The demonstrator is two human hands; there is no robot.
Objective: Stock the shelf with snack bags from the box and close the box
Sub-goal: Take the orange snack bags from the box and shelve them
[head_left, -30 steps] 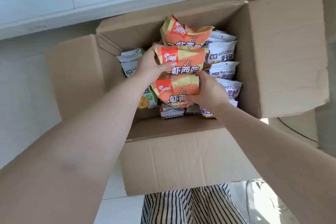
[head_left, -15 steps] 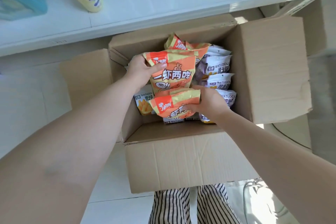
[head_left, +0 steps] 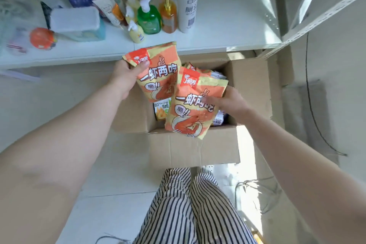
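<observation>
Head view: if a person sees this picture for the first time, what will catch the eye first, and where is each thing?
First come the two orange bags at the centre, lifted above the open box: the left hand holds the left bag by its top corner, and the right hand holds the right bag by its side. Behind them, the white shelf carries crowded bottles on its left part.

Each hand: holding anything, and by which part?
Left hand grips one orange snack bag at its top left corner. Right hand grips a second orange snack bag by its right edge.
</observation>
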